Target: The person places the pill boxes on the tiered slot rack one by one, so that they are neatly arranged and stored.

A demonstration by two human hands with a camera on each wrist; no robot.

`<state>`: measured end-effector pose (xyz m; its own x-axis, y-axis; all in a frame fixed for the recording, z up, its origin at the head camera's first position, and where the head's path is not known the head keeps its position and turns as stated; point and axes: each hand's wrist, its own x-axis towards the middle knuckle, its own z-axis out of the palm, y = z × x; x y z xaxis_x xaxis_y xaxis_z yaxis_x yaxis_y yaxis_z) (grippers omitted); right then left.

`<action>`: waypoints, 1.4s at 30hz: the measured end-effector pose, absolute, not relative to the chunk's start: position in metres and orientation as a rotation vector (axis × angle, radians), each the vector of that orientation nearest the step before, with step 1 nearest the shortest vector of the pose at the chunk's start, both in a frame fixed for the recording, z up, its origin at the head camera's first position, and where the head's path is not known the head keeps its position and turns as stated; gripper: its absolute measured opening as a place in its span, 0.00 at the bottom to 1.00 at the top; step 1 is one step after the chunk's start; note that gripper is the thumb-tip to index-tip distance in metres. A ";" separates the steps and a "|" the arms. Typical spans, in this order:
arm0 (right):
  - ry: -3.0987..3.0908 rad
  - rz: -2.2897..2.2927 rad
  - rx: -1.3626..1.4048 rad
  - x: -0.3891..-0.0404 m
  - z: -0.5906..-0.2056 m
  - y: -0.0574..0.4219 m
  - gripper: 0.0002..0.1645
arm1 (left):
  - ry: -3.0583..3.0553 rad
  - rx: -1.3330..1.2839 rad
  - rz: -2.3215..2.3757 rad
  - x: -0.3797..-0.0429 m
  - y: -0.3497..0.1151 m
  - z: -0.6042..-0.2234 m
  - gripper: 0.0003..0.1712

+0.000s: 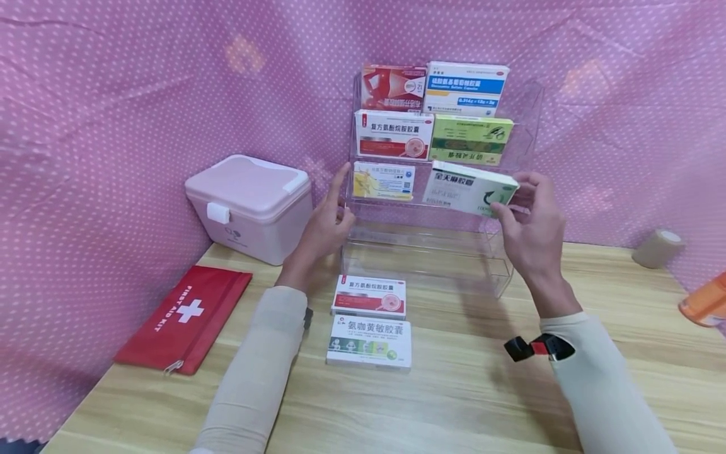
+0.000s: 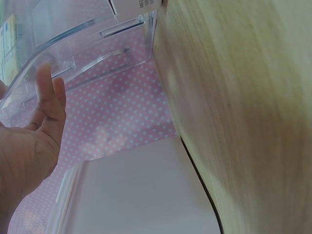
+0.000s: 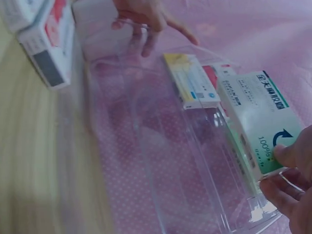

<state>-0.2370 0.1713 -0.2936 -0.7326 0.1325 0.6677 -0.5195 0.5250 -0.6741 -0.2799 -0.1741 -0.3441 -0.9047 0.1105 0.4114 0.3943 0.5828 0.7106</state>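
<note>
My right hand (image 1: 535, 227) pinches a white-and-green medicine box (image 1: 471, 189) by its right end, thumb on the front. The box is tilted, at the third tier of a clear acrylic display rack (image 1: 420, 268). A yellow-and-white medicine box (image 1: 384, 181) stands to its left on that tier. My left hand (image 1: 328, 226) is at the rack's left side, index finger extended along the edge; in the left wrist view, its fingers (image 2: 45, 87) are not wrapped round anything. Above are a red-and-white box (image 1: 394, 135), a green box (image 1: 471, 140), a red box (image 1: 393, 88) and a blue-and-white box (image 1: 466, 88).
Two medicine boxes, one red-and-white (image 1: 370, 295) and one green-and-white (image 1: 368, 342), lie before the rack. At left are a pale pink lidded case (image 1: 249, 208) and a red first aid pouch (image 1: 184, 318). A beige roll (image 1: 658, 249) and an orange item (image 1: 706, 299) stand at right.
</note>
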 end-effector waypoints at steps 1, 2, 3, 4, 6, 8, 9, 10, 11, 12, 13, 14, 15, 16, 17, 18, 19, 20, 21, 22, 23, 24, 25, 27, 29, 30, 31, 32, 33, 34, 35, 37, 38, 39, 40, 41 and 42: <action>-2.051 1.229 0.311 -0.241 -0.292 0.170 0.28 | -2.490 -0.414 -1.240 -0.280 -0.174 -0.344 0.56; -2.021 1.231 0.314 -0.244 -0.291 0.169 0.27 | -2.488 -0.414 -1.242 -0.280 -0.174 -0.344 0.56; -1.998 1.228 0.314 -0.248 -0.290 0.167 0.27 | -2.485 -0.415 -1.242 -0.280 -0.174 -0.344 0.56; -1.982 1.217 0.311 -0.251 -0.289 0.166 0.26 | -2.483 -0.415 -1.242 -0.279 -0.174 -0.344 0.56; -1.949 1.196 0.299 -0.258 -0.289 0.166 0.25 | -2.481 -0.413 -1.241 -0.280 -0.174 -0.344 0.56; -1.916 1.171 0.286 -0.264 -0.289 0.165 0.25 | -2.481 -0.413 -1.236 -0.280 -0.174 -0.345 0.56; -1.901 1.152 0.285 -0.267 -0.289 0.166 0.25 | -2.481 -0.414 -1.237 -0.281 -0.174 -0.345 0.56; -1.886 1.137 0.282 -0.270 -0.290 0.166 0.24 | -2.482 -0.415 -1.236 -0.281 -0.174 -0.345 0.56; -1.876 1.119 0.289 -0.273 -0.291 0.167 0.24 | -2.483 -0.417 -1.235 -0.281 -0.174 -0.345 0.56; -1.866 1.108 0.295 -0.275 -0.292 0.167 0.23 | -2.482 -0.419 -1.236 -0.281 -0.174 -0.345 0.56; -1.866 1.087 0.302 -0.277 -0.293 0.167 0.22 | -2.481 -0.422 -1.236 -0.281 -0.174 -0.345 0.56; -1.877 1.053 0.310 -0.279 -0.294 0.168 0.22 | -2.481 -0.423 -1.236 -0.281 -0.173 -0.345 0.55; -1.890 1.025 0.318 -0.281 -0.295 0.168 0.22 | -2.480 -0.425 -1.237 -0.281 -0.173 -0.345 0.55; -1.904 1.004 0.322 -0.283 -0.297 0.168 0.22 | -2.479 -0.424 -1.235 -0.281 -0.173 -0.344 0.55; -1.926 0.972 0.331 -0.284 -0.298 0.168 0.22 | -2.478 -0.423 -1.235 -0.281 -0.173 -0.344 0.55; -1.951 0.945 0.332 -0.285 -0.299 0.168 0.22 | -2.477 -0.421 -1.236 -0.281 -0.173 -0.344 0.55; -1.975 0.909 0.337 -0.286 -0.300 0.167 0.22 | -2.476 -0.420 -1.235 -0.281 -0.173 -0.344 0.55; -1.996 0.879 0.342 -0.287 -0.301 0.167 0.22 | -2.477 -0.418 -1.233 -0.281 -0.173 -0.344 0.55; -2.011 0.863 0.342 -0.288 -0.301 0.166 0.22 | -2.476 -0.417 -1.233 -0.281 -0.173 -0.344 0.55; -2.027 0.842 0.342 -0.289 -0.302 0.166 0.22 | -2.477 -0.417 -1.233 -0.281 -0.173 -0.344 0.55; -2.044 0.821 0.340 -0.290 -0.302 0.166 0.22 | -2.477 -0.419 -1.234 -0.280 -0.173 -0.344 0.55; -2.061 0.806 0.335 -0.290 -0.301 0.166 0.23 | -2.476 -0.421 -1.236 -0.280 -0.173 -0.344 0.55; -2.080 0.788 0.328 -0.290 -0.301 0.165 0.24 | -2.477 -0.422 -1.236 -0.280 -0.173 -0.344 0.55; -2.124 0.757 0.311 -0.291 -0.301 0.164 0.25 | -2.478 -0.424 -1.239 -0.280 -0.174 -0.344 0.55; -2.186 0.721 0.304 -0.290 -0.301 0.164 0.26 | -2.475 -0.426 -1.243 -0.280 -0.173 -0.344 0.55; -2.218 0.703 0.302 -0.289 -0.301 0.164 0.27 | -2.474 -0.425 -1.244 -0.280 -0.173 -0.344 0.55; -2.247 0.686 0.299 -0.289 -0.302 0.164 0.28 | -2.474 -0.425 -1.246 -0.281 -0.173 -0.345 0.56; -2.273 0.677 0.296 -0.288 -0.302 0.164 0.29 | -2.474 -0.426 -1.249 -0.281 -0.173 -0.345 0.56; -2.301 0.662 0.297 -0.287 -0.302 0.163 0.30 | -2.476 -0.425 -1.248 -0.281 -0.173 -0.345 0.56; -2.333 0.644 0.296 -0.286 -0.302 0.163 0.32 | -2.475 -0.425 -1.251 -0.281 -0.173 -0.344 0.56; -2.362 0.622 0.297 -0.286 -0.302 0.163 0.34 | -2.477 -0.423 -1.252 -0.281 -0.173 -0.345 0.56; -2.416 0.568 0.300 -0.285 -0.301 0.164 0.39 | -2.483 -0.418 -1.257 -0.281 -0.173 -0.344 0.56; -2.441 0.540 0.304 -0.285 -0.301 0.164 0.41 | -2.484 -0.416 -1.259 -0.281 -0.172 -0.344 0.56; -2.461 0.519 0.312 -0.285 -0.301 0.165 0.43 | -2.485 -0.414 -1.261 -0.281 -0.172 -0.343 0.56; -2.476 0.515 0.317 -0.285 -0.301 0.165 0.45 | -2.486 -0.411 -1.262 -0.281 -0.172 -0.343 0.56; -2.483 0.516 0.325 -0.285 -0.301 0.165 0.45 | -2.486 -0.408 -1.262 -0.280 -0.171 -0.343 0.56; -2.486 0.527 0.325 -0.284 -0.302 0.166 0.45 | -2.488 -0.408 -1.262 -0.280 -0.171 -0.343 0.56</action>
